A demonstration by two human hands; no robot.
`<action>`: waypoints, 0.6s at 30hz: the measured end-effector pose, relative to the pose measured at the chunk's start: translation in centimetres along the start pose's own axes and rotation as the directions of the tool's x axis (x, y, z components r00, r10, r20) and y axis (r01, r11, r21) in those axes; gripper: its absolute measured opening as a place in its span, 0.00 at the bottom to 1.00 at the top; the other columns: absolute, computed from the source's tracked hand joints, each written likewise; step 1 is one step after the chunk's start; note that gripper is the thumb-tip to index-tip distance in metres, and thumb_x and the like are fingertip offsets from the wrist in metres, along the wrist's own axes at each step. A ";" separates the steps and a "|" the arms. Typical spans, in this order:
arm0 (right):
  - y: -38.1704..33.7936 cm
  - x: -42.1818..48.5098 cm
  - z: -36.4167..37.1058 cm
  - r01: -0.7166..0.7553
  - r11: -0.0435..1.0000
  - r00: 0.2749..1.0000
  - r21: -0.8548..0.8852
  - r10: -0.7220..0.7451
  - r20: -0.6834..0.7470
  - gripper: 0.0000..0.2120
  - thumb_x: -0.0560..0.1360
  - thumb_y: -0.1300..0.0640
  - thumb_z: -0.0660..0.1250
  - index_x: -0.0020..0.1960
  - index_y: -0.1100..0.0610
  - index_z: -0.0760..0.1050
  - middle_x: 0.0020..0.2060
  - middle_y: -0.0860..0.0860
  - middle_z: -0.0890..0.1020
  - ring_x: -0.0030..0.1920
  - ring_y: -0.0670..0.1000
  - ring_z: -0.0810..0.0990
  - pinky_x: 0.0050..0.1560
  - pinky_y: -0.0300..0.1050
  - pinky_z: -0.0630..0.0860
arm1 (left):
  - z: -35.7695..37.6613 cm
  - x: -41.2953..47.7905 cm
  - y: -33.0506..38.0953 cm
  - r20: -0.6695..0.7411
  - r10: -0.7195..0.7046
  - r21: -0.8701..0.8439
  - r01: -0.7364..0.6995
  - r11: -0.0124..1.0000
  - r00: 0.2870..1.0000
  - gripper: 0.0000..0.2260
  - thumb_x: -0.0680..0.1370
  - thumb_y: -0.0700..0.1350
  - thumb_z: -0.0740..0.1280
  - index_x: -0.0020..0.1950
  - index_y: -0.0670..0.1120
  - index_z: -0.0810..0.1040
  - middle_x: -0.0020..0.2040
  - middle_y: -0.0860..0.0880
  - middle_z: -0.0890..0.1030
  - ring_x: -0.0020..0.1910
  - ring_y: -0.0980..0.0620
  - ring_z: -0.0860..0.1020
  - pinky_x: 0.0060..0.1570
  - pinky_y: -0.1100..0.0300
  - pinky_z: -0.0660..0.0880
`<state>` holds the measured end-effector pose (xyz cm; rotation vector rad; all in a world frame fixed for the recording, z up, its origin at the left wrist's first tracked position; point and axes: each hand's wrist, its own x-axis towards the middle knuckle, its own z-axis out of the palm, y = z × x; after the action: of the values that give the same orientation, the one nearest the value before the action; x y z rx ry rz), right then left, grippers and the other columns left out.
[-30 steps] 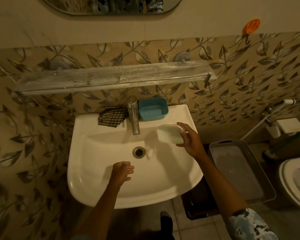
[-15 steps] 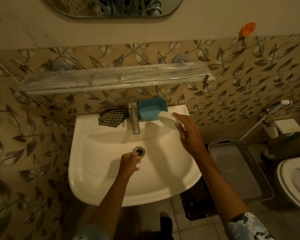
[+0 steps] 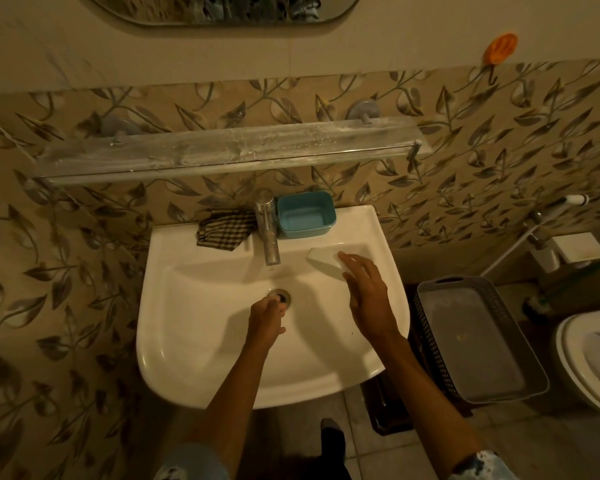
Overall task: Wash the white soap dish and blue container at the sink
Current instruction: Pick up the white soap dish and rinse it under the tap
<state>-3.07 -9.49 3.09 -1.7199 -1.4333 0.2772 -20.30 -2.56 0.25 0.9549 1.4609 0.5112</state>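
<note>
The white soap dish (image 3: 323, 259) lies tilted against the right inner slope of the white sink (image 3: 174, 341). My right hand (image 3: 368, 299) reaches over it. Its straight fingers cover the dish's right end and the thumb is hidden underneath. My left hand (image 3: 265, 318) is low in the basin, fingertips bunched on the metal drain stopper (image 3: 284, 296). The blue container (image 3: 305, 218) stands empty on the sink's back ledge, just right of the faucet (image 3: 271, 237), with neither hand touching it. No water runs from the faucet.
A checked cloth (image 3: 224, 230) lies on the ledge left of the faucet. A glass shelf (image 3: 222, 150) juts out above the sink. A grey perforated basket (image 3: 426, 327) sits on the floor to the right, beside a toilet (image 3: 589, 358).
My right hand carried the soap dish from over the basin to its right back slope and lowered it there. My left hand moved forward from the basin's middle onto the drain.
</note>
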 end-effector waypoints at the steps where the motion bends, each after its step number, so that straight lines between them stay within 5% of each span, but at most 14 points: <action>1: -0.1 -0.2 0.1 0.017 1.000 1.000 -0.003 -0.017 0.008 0.18 0.79 0.62 0.59 0.69 0.58 0.70 0.63 0.59 0.75 0.63 0.56 0.74 0.64 0.57 0.74 | 0.2 0.0 0.4 -0.007 0.023 0.006 -0.023 1.000 1.000 0.11 0.80 0.45 0.57 0.55 0.44 0.77 0.54 0.41 0.78 0.52 0.46 0.77 0.52 0.47 0.76; 4: -0.1 -0.7 0.1 0.072 0.997 0.996 -0.008 -0.071 0.056 0.19 0.80 0.55 0.57 0.69 0.57 0.70 0.64 0.59 0.74 0.64 0.57 0.74 0.65 0.55 0.74 | 0.9 0.3 1.3 -0.001 0.051 -0.015 -0.051 0.999 0.999 0.14 0.81 0.52 0.56 0.60 0.49 0.75 0.58 0.44 0.76 0.57 0.45 0.75 0.63 0.44 0.71; 7: 0.0 -1.2 0.1 0.108 0.994 0.985 -0.019 -0.104 0.138 0.19 0.79 0.63 0.60 0.69 0.56 0.70 0.63 0.60 0.74 0.65 0.58 0.73 0.65 0.58 0.73 | 1.6 0.9 1.9 0.064 0.020 -0.043 -0.017 0.999 0.998 0.19 0.79 0.58 0.56 0.66 0.52 0.72 0.67 0.43 0.73 0.65 0.43 0.72 0.68 0.42 0.67; 12: -0.1 -0.9 0.1 0.167 0.986 0.971 -0.020 -0.161 0.177 0.22 0.75 0.73 0.62 0.67 0.59 0.72 0.63 0.62 0.74 0.65 0.60 0.72 0.64 0.60 0.73 | 2.9 0.6 3.6 0.132 0.093 0.138 -0.111 0.984 0.987 0.13 0.76 0.60 0.56 0.40 0.61 0.78 0.54 0.49 0.77 0.58 0.43 0.75 0.64 0.42 0.71; 18: -0.6 -0.4 0.0 0.145 0.987 0.989 0.075 -0.147 0.023 0.17 0.76 0.53 0.60 0.64 0.51 0.68 0.63 0.63 0.74 0.66 0.60 0.71 0.67 0.56 0.70 | 3.8 0.3 6.6 0.092 0.387 0.117 -0.396 0.911 0.917 0.16 0.82 0.52 0.52 0.65 0.53 0.74 0.68 0.50 0.74 0.67 0.48 0.70 0.70 0.49 0.63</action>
<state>-3.60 -9.90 3.34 -1.5496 -1.5427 0.2718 -14.93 0.48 4.74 1.3735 1.2561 0.6721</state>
